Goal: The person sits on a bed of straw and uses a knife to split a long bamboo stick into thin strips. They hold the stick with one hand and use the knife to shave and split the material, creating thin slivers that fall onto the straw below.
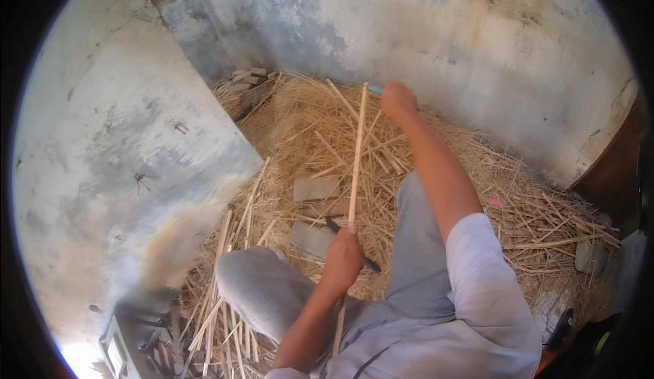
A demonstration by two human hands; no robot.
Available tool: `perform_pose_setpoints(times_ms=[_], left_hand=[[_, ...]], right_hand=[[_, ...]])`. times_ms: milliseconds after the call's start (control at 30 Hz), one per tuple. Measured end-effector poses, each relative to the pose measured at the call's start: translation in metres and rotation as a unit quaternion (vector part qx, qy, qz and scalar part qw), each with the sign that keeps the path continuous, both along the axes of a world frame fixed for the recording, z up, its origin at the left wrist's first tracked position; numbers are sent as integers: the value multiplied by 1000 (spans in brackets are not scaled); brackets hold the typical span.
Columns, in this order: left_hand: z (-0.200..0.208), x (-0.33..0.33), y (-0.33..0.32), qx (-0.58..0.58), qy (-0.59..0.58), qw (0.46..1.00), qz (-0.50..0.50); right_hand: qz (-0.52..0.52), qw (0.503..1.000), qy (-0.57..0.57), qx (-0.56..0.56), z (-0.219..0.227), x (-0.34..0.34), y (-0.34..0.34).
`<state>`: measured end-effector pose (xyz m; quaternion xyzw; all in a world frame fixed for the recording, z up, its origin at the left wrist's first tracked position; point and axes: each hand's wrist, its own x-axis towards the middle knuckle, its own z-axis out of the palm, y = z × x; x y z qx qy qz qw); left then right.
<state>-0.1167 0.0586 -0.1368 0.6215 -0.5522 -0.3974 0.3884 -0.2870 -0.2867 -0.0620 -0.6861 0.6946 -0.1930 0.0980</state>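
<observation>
My left hand (344, 260) is closed around a long pale split-wood strip (357, 154), which looks like bamboo. The strip rises away from me, and its lower end passes down beside my lap. A dark, narrow bar-like thing (332, 226) shows on both sides of my left hand; whether the hand grips it too, I cannot tell. At the strip's far end, my right hand (398, 100) is closed, arm stretched out. A small light-blue piece (375, 89) sticks out of it and meets the strip's tip; the rest is hidden in the fist.
Straw-like shavings and loose strips (538, 215) cover the floor. Flat bricks (315, 189) lie ahead of my knees, with more bricks (248, 78) in the far corner. Longer strips (225, 263) lean at left. Weathered walls (443, 45) close in ahead and left.
</observation>
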Motion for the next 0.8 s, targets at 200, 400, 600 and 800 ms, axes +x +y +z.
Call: perform_pose_setpoints(times_ms=[200, 400, 600, 800], left_hand=[[49, 25, -7, 194, 322, 926, -29], [48, 30, -16, 155, 376, 913, -11], [51, 63, -20, 82, 380, 921, 20], [62, 70, -16, 55, 408, 909, 61]], right_hand=[[246, 851, -348, 308, 17, -32, -9], [270, 961, -56, 34, 21, 49, 72], [402, 890, 30, -213, -11, 92, 132], [422, 864, 30, -274, -34, 117, 157]])
